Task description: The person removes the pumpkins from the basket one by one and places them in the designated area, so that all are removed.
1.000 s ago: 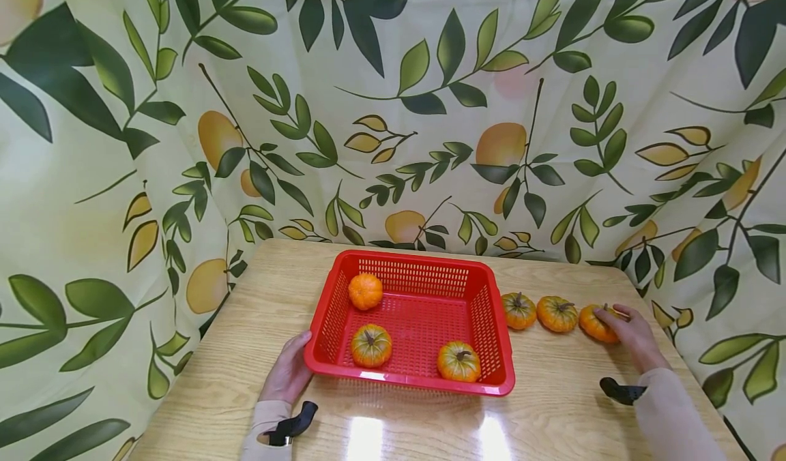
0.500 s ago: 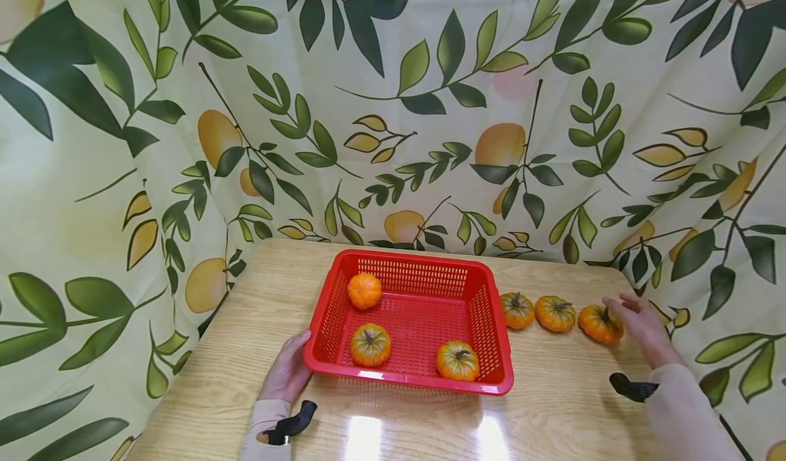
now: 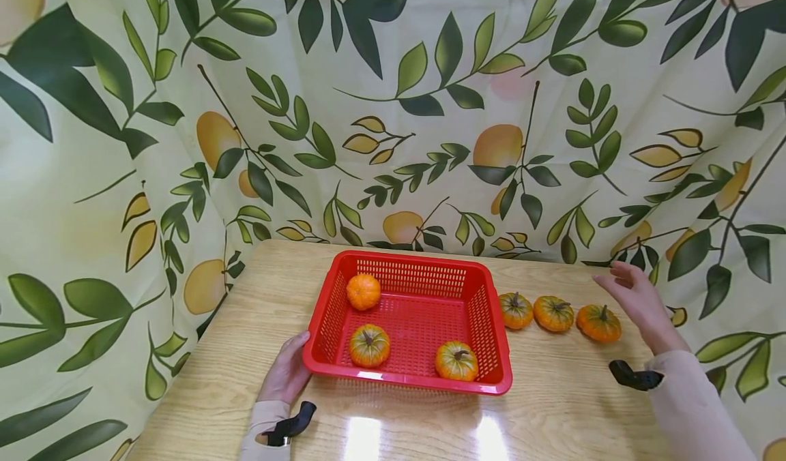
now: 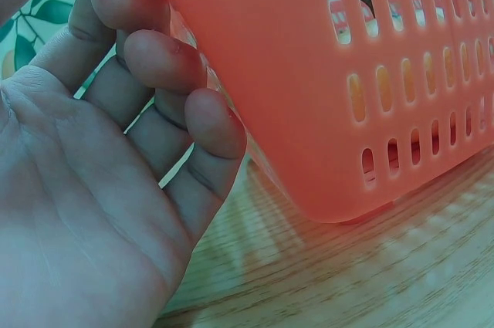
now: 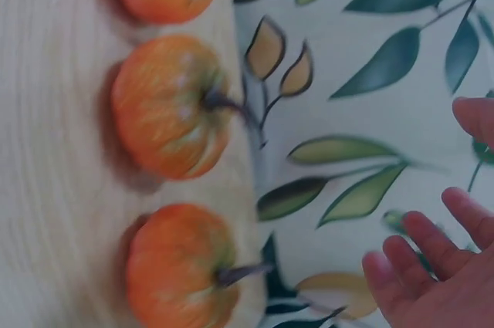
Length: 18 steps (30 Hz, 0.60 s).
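Observation:
A red plastic basket (image 3: pixel 411 318) rests on the table with three small pumpkins inside: a plain orange one (image 3: pixel 364 292) at back left, a striped one (image 3: pixel 370 346) at front left and another striped one (image 3: pixel 456 361) at front right. My left hand (image 3: pixel 285 371) holds the basket's left side near the front corner, thumb at the rim; in the left wrist view its curled fingers (image 4: pixel 212 123) lie against the outer wall. My right hand (image 3: pixel 641 304), fingers spread and loosely bent, is raised behind and right of the rightmost pumpkin (image 3: pixel 598 323) and holds nothing.
Two more pumpkins, one (image 3: pixel 516 310) beside the basket's right wall and one (image 3: pixel 554 314) in the middle, line up with the rightmost one. A leaf-patterned cloth (image 3: pixel 393 127) hangs behind and beside the wooden table (image 3: pixel 552 393).
My right hand was on the rightmost pumpkin; it has let go and moved up and to the right. The pumpkin stays on the table. My left hand remains at the basket.

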Tool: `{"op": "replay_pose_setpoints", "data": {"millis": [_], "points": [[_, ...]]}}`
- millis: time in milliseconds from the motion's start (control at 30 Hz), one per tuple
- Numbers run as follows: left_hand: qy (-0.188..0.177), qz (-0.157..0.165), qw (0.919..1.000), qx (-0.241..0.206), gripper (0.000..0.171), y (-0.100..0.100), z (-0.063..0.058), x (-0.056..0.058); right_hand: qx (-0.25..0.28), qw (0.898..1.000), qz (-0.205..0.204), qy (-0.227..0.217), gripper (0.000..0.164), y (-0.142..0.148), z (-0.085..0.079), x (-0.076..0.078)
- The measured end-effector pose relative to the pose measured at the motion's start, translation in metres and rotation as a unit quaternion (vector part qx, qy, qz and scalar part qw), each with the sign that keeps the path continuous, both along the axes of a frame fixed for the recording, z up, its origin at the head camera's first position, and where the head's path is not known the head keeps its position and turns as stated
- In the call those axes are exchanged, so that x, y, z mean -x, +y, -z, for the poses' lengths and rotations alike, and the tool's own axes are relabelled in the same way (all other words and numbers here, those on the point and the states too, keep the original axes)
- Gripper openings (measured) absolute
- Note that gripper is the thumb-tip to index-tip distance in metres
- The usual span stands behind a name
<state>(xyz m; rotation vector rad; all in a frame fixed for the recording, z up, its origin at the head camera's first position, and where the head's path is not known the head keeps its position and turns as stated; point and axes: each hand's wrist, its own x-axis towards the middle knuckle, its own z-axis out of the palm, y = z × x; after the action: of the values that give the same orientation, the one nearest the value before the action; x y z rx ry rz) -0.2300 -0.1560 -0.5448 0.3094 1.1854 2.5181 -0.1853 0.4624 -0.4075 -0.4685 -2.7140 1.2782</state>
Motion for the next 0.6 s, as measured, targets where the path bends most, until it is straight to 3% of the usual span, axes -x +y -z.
{"op": "replay_pose_setpoints", "data": {"millis": [433, 600], "points": [[0.000, -0.002, 1.0000, 0.002, 0.036, 0.000, -0.001, -0.001, -0.047, 0.997, -0.060, 0.023, 0.090, -0.046, -0.043, 0.009], [-0.008, -0.006, 1.0000, 0.002, 0.036, 0.000, -0.001, -0.001, -0.059, 0.993, -0.093, 0.052, 0.082, -0.068, -0.054, 0.012]]}}
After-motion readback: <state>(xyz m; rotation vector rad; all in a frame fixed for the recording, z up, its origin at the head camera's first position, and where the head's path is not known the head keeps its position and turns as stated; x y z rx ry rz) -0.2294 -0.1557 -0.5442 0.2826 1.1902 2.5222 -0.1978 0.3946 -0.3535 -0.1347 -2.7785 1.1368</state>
